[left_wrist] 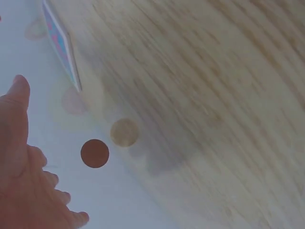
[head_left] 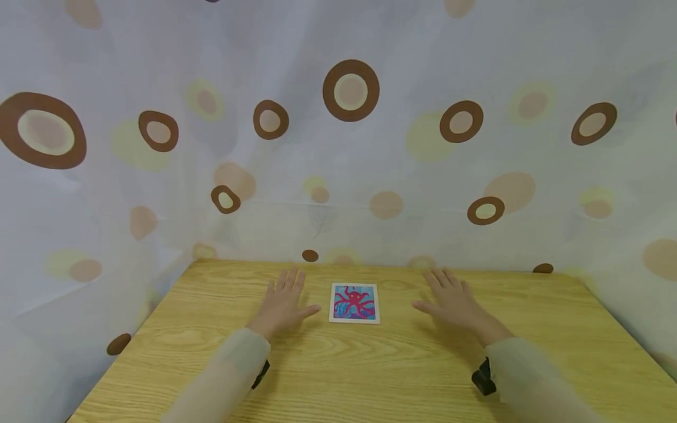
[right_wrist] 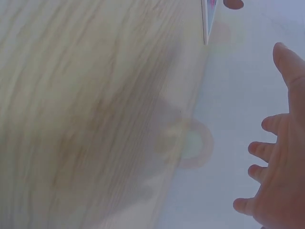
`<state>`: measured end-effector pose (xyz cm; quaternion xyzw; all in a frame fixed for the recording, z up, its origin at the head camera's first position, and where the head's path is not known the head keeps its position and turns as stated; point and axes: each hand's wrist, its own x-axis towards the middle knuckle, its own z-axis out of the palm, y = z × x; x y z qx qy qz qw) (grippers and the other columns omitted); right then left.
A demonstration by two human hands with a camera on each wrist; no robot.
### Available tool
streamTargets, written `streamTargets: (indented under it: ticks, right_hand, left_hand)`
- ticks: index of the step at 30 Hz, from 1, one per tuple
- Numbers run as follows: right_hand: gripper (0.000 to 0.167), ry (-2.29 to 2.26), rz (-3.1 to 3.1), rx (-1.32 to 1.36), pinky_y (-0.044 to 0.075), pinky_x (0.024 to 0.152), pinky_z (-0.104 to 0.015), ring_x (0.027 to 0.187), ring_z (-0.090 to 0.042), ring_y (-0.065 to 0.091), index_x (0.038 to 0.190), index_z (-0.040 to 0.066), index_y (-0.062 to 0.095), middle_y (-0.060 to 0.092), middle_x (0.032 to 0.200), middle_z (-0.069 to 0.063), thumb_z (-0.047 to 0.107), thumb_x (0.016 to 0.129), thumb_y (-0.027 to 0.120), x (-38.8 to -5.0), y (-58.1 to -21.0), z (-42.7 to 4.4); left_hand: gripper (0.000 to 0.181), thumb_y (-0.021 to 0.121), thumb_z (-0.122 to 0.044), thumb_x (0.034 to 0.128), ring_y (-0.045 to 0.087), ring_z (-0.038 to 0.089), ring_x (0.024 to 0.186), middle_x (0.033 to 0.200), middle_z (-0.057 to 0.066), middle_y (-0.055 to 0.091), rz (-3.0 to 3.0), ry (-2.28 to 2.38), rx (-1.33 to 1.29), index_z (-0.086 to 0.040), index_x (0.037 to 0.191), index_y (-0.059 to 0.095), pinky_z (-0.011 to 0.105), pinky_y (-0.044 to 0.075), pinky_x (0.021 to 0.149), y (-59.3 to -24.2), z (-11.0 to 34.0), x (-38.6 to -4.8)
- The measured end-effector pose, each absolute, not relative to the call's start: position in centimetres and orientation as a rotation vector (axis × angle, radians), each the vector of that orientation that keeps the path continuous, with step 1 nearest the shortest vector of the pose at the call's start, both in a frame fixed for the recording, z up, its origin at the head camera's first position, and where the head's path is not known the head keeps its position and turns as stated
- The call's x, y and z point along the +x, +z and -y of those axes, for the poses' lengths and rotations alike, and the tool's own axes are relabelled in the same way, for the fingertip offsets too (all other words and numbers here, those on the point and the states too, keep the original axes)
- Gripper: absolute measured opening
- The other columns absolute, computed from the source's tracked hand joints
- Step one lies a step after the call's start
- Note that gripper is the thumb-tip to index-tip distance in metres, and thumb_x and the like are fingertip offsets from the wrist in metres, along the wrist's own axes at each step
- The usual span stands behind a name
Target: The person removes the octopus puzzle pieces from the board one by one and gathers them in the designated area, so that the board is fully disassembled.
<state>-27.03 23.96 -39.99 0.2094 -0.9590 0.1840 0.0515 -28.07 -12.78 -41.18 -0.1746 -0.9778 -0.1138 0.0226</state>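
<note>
A square picture tile (head_left: 354, 303) with a white border and a pink octopus on blue lies flat on the wooden table. To its left, my left hand (head_left: 282, 304) is held palm down with fingers spread, its thumb pointing toward the tile. My right hand (head_left: 453, 301) mirrors it on the other side, a little farther from the tile. Neither hand touches the tile. Both wrist views show the hands raised above the tabletop, with only the tile's edge (left_wrist: 62, 45) in sight beyond the left thumb. The tile's corner (right_wrist: 208, 21) peeks in at the top of the right wrist view.
The wood-grain table (head_left: 338, 382) ends at a pale curtain (head_left: 338, 158) printed with brown and cream circles, which rises behind it and at both sides. Dark straps with small devices (head_left: 483, 376) sit at the wrists, partly under light sleeves.
</note>
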Motion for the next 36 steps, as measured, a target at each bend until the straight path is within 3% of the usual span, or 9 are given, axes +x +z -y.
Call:
streamTargets:
  ticks: [15, 27, 36]
  right_hand:
    - [0.075, 0.757, 2.927, 0.82, 0.013, 0.1, -0.065, 0.131, -0.047, 0.013, 0.142, -0.003, 0.029, 0.028, 0.143, -0.026, 0.037, 0.088, 0.062, -30.2, -41.1, -18.8]
    - [0.064, 0.838, 3.091, 0.739, 0.017, 0.104, -0.056, 0.133, -0.039, 0.017, 0.141, 0.005, 0.038, 0.035, 0.143, -0.014, 0.029, 0.087, 0.065, -30.9, -43.0, -16.3]
    - [0.057, 0.825, 3.099, 0.827, 0.02, 0.105, -0.053, 0.132, -0.041, 0.021, 0.135, -0.003, 0.043, 0.036, 0.141, -0.018, 0.021, 0.088, 0.064, -30.6, -43.1, -16.2]
  left_hand:
    - [0.078, 0.054, -0.045, 0.0901, 0.013, 0.036, 0.136, 0.149, 0.02, 0.015, 2.974, -0.262, -0.789, 0.003, 0.144, 0.023, 0.05, 0.018, 0.107, -42.3, 10.1, -30.0]
    - [0.077, 0.051, -0.048, 0.0898, 0.018, 0.031, 0.135, 0.149, 0.015, 0.019, 3.032, -0.108, -0.875, 0.0, 0.144, 0.026, 0.046, 0.02, 0.107, -42.9, 8.9, -29.8]
    - [0.065, 0.045, -0.045, 0.094, 0.023, 0.03, 0.134, 0.147, 0.012, 0.028, 3.094, -0.027, -0.941, -0.003, 0.142, 0.033, 0.045, 0.022, 0.107, -42.8, 8.6, -29.7]
